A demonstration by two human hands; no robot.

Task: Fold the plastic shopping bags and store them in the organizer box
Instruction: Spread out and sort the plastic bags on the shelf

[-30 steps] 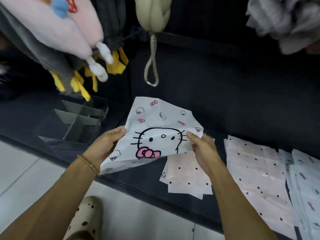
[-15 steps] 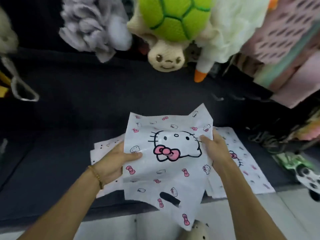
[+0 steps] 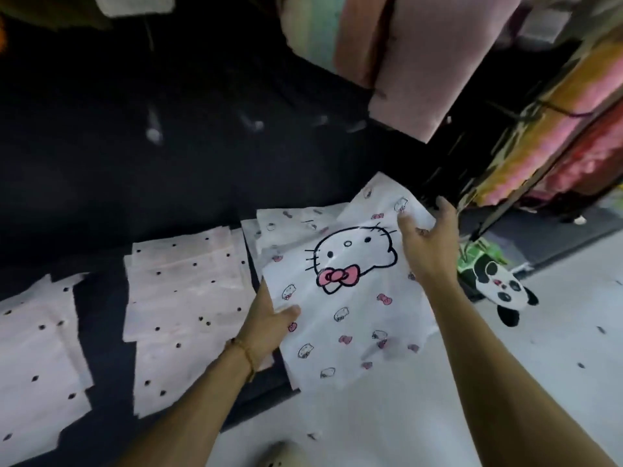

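Observation:
A white plastic bag (image 3: pixel 350 298) printed with a cat face, pink bows and small cat heads is spread in the air over the front edge of a dark counter (image 3: pixel 101 203). My left hand (image 3: pixel 269 325) pinches its lower left edge, thumb on top. My right hand (image 3: pixel 428 244) holds its upper right edge, fingers partly spread. Under it lies a stack of similar cat-print bags (image 3: pixel 293 224). The organizer box is out of view.
Two piles of pale pink bags with black dots lie on the counter, one in the middle (image 3: pixel 188 298) and one at the far left (image 3: pixel 37 358). A panda plush (image 3: pixel 502 291) sits on the white floor at right. Soft goods hang overhead. A shoe tip (image 3: pixel 283 456) shows below.
The view has swung right: the clear organizer box and hanging plush toys have left the frame. Both hands carried the cat-print bag rightward over the cat-print stack, and it now hangs more unfolded.

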